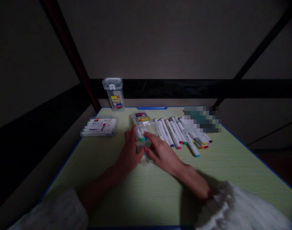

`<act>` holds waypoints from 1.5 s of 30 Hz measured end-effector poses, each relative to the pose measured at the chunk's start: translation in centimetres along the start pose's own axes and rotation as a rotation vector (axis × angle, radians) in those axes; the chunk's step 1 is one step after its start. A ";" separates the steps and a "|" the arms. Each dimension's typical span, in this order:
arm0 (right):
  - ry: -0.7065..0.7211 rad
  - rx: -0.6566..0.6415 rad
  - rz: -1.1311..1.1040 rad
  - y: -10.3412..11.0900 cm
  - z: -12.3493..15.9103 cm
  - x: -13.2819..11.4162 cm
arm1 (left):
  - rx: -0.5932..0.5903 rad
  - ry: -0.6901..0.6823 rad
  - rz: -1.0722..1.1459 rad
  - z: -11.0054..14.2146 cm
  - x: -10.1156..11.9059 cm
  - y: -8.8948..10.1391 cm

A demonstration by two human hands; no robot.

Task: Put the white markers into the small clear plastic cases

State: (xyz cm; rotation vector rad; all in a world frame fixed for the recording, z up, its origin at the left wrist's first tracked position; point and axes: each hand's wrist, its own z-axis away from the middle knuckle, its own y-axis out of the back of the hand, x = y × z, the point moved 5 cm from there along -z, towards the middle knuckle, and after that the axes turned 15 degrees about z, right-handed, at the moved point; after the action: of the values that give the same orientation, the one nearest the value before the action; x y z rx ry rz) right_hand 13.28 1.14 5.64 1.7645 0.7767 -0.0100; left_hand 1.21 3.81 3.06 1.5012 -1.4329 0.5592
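Note:
A clear plastic marker case (142,117) lies on its side, its mouth facing me and its hinged lid (146,161) folded down onto the table. A few markers (140,139) with green and blue ends show inside the mouth. My left hand (128,153) grips the left side of the case, thumb on the lid. My right hand (163,155) is closed at the mouth from the right, its index finger by the blue marker end and its thumb at the lid. Whether its fingertips touch a marker is hard to see.
Loose white markers (169,132) with coloured ends lie to the right. A closed clear case (115,95) stands upright at the back left. Another flat case of markers (100,126) lies at left. A pixelated object (201,118) is at back right. The table (107,198) has blue edges.

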 end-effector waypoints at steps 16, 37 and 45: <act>0.040 0.050 0.006 -0.1 0.0 0.1 | 0.008 -0.011 0.017 0.0 0.0 0.0; 0.031 0.007 0.028 0.2 0.0 -0.1 | -0.013 0.008 -0.025 0.0 0.3 0.0; 0.035 0.020 -0.003 0.3 0.0 -0.1 | -0.002 0.016 -0.028 0.0 0.1 0.0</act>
State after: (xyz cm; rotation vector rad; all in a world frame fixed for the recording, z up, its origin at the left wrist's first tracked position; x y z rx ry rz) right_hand 13.36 1.05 5.97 1.7863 0.8070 0.0108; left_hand 1.22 3.74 3.14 1.5097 -1.3978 0.5507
